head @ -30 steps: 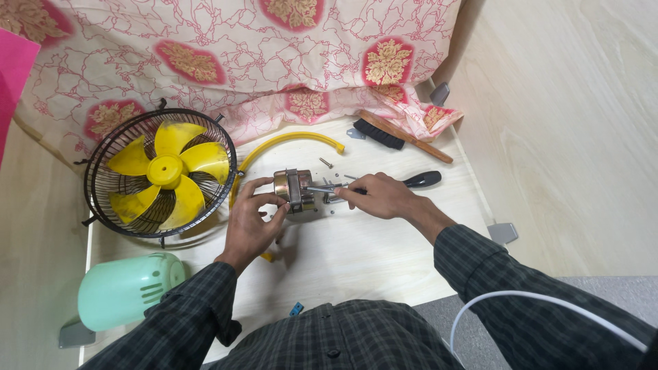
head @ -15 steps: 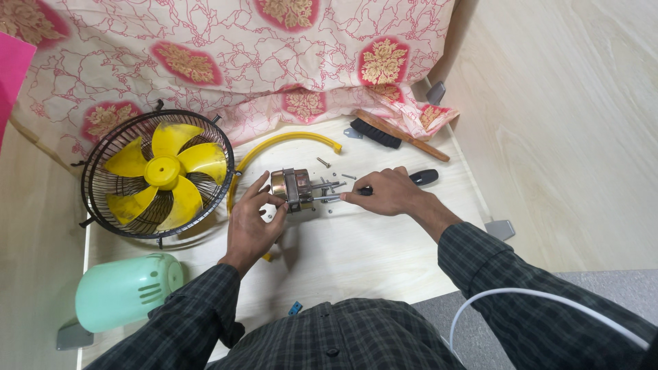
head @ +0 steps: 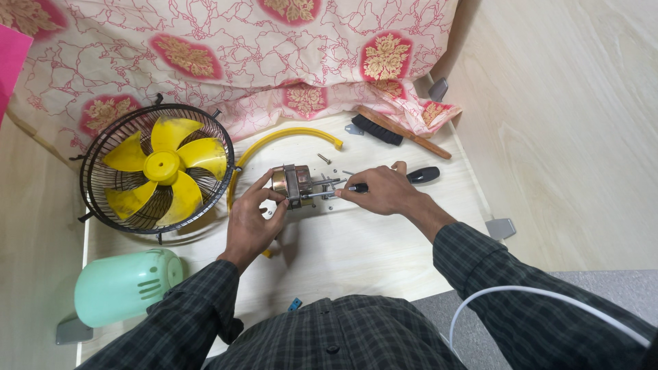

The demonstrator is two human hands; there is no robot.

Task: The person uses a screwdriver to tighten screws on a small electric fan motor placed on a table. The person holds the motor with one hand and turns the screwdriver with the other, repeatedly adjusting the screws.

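While my left hand point(head: 252, 223) pinches the copper-wound fan motor point(head: 290, 185) between thumb and fingers, my right hand point(head: 381, 192) is closed around a black-handled screwdriver point(head: 419, 176), its tip pressed toward the motor's shaft end. The motor sits just above the pale tabletop point(head: 356, 253), near its middle.

My reading of the risks: the grip on the motor is light, only fingertips, so a hard push from the screwdriver could make it roll or twist away. The tip could also skid off a screw head and jab my left fingers, which lie close by. A loose screw point(head: 324, 158) and other small bits of hardware lie just beyond the motor; a nudge could scatter them.

Room to move: to the left, the black wire fan guard with its yellow blade point(head: 163, 168) stands near my left wrist. A curved yellow strip point(head: 288, 133) arcs behind the motor. A brush point(head: 397, 131) lies at the far right under the hem of a floral cloth point(head: 274, 48). A mint-green housing point(head: 123, 284) sits at the near left corner. The tabletop's right edge is close to my right forearm; the near centre is open.
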